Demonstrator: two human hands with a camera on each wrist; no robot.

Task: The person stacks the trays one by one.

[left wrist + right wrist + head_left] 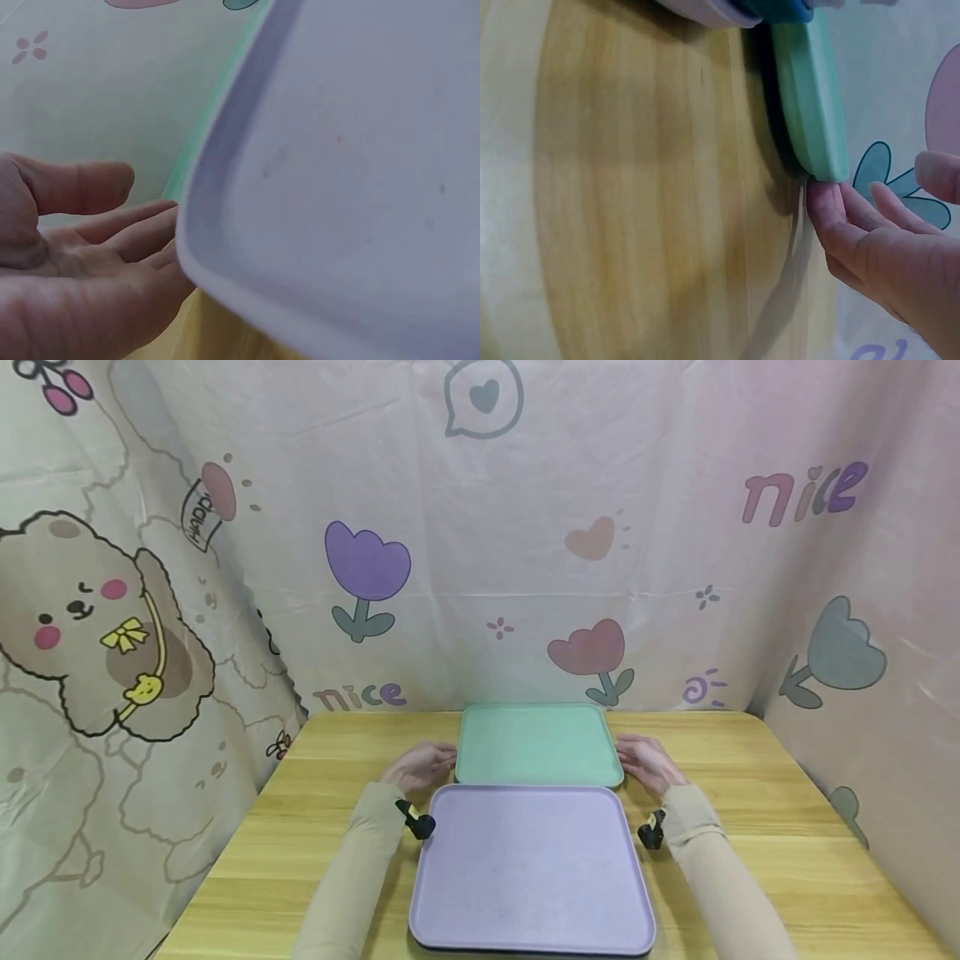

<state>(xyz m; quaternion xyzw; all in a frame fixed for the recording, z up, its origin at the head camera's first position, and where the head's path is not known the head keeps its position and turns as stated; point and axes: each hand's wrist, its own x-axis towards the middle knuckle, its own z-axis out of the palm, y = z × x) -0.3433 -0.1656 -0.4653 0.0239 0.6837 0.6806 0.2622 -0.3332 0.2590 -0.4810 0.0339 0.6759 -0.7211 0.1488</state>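
Observation:
A mint-green tray (536,747) lies at the back of the table, and a larger lavender tray (532,868) is in front of it. My left hand (422,766) is at the green tray's left side, thumb raised and apart from the fingers. In the left wrist view the lavender tray (337,150) hides the fingertips of that hand (82,255), so contact cannot be told. At the opposite side is my right hand (651,762). In the right wrist view its extended fingers (829,206) touch the end of the green tray (810,97), thumb apart.
The wooden table (300,852) runs back to a printed curtain (465,510), which also hangs at both sides. A dark teal edge (780,9) shows beneath the lavender tray in the right wrist view. Small black cameras (651,829) sit on the wrists.

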